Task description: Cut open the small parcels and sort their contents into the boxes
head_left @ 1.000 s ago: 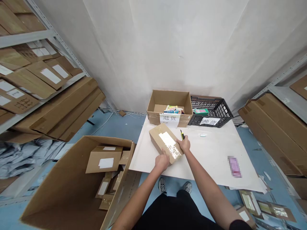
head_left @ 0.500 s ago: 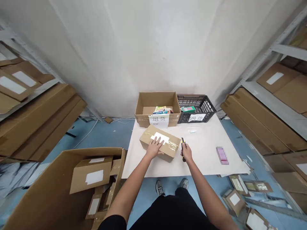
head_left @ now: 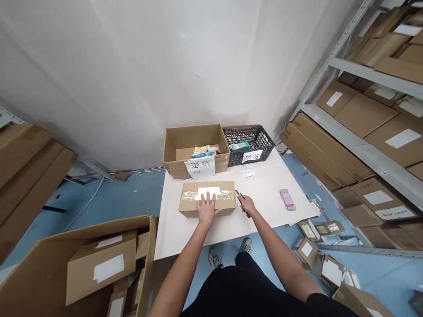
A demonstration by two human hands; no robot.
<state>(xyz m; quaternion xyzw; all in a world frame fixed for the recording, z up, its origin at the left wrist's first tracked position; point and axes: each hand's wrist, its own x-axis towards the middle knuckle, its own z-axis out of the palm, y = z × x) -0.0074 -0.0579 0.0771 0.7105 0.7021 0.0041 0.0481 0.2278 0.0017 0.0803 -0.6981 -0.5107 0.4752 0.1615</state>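
A taped brown cardboard parcel (head_left: 188, 201) with a white label lies on the white table (head_left: 264, 193), its long side across my view. My left hand (head_left: 207, 208) rests flat on its top, fingers spread over the label. My right hand (head_left: 247, 205) is closed around a yellow-and-black utility knife (head_left: 240, 196), whose tip touches the parcel's right end.
Behind the parcel stand an open cardboard box (head_left: 178, 152) with a paper sign and small items, and a black plastic crate (head_left: 253, 140). A pink item (head_left: 287, 199) lies to the right. A big carton (head_left: 42, 273) of parcels sits lower left. Shelves of boxes flank both sides.
The parcel has been turned from a slant to lie square across the table. My left hand stayed on top; my right hand brought the knife to the parcel's right end. My view swung right.
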